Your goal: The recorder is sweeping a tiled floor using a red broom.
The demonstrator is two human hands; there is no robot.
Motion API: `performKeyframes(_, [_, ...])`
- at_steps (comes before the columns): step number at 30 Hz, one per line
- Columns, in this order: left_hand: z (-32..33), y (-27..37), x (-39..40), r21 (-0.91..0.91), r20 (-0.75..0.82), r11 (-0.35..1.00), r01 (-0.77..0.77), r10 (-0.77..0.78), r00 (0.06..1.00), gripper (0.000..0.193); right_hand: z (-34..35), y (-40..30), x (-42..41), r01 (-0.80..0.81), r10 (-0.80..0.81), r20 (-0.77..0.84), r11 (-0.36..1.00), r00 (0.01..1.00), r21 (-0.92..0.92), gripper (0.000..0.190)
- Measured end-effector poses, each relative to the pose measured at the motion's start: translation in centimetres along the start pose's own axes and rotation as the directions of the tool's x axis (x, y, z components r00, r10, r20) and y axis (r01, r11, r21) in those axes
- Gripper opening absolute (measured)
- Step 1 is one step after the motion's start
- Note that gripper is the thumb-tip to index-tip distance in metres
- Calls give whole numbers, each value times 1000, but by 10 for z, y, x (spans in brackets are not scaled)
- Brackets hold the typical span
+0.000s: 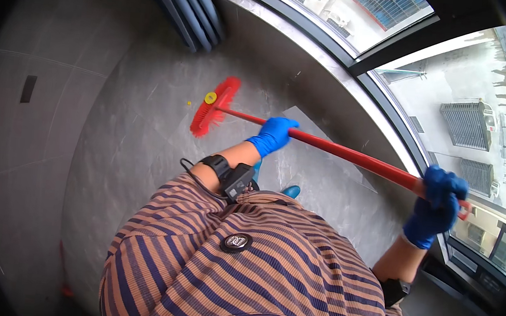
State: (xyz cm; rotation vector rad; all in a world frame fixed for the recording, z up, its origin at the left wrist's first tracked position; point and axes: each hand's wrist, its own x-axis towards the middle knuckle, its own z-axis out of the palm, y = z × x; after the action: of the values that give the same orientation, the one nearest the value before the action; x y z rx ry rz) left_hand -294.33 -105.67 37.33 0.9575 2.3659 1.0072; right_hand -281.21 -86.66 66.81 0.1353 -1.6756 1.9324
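Observation:
A red broom slants across the view, its bristle head [216, 107] low over or on the grey floor [147, 116]; contact cannot be made out. On the head is a round yellow sticker [211, 97]. My left hand [274, 135], in a blue glove, is wrapped around the lower part of the red broom handle [353, 156]. Near the handle's upper end, my right hand [438, 203], also gloved in blue, grips it. A red hanging loop [464, 210] sticks out past that hand.
Blue curtains [189, 10] hang at the far corner. Along the right runs a window frame [357, 67] above a pale sill [318, 45]. A grey wall [31, 136] with a dark outlet plate [28, 89] stands left. A small yellow bit [189, 103] lies beside the broom head.

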Motion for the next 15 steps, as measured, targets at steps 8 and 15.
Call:
performKeyframes(8, [-89, -10, -29, 187, -108, 973, 134, -115, 987, 24, 1, 11, -6, -80, 84, -11, 977, 996, 198, 23])
performKeyframes(15, [-119, 65, -19, -371, -303, 929, -4, -117, 946, 24, -36, 2, 26, -184, 184, 50, 983, 982, -3, 50])
